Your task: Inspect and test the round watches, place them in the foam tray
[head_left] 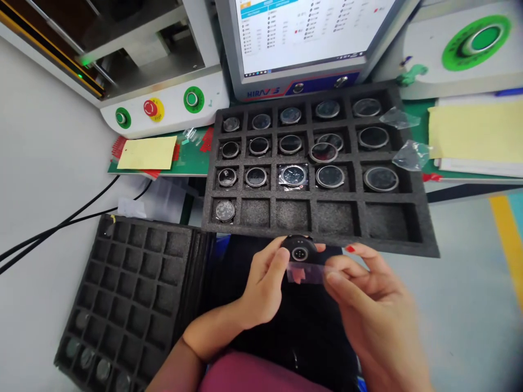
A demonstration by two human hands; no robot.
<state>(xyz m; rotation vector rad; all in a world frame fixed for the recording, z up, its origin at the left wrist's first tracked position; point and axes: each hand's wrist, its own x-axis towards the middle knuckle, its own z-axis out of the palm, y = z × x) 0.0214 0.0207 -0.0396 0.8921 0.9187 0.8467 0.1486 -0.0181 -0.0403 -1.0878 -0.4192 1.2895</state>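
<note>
My left hand (265,280) grips a round black smartwatch body (299,249) by its edge, its back with the sensor ring and metal contacts turned up toward me. Between thumb and forefinger, my right hand (363,288) pinches a clear film strip (312,274) with a pinkish red patch, just below the watch. Whether the film still touches the watch I cannot tell. Just beyond both hands lies a dark foam tray (425,239) with round watch bodies in its compartments. One watch body (323,153) leans on another in the second row. A shiny film lies around a watch (293,175) in the third row.
Lower left is a stack of foam trays (134,272), a few cells holding clear round pieces. Clear film scraps (412,155) lie on the tray's right edge. Behind stand a monitor (302,32) and a machine panel with a red button (150,108). Yellow paper (147,153) lies left.
</note>
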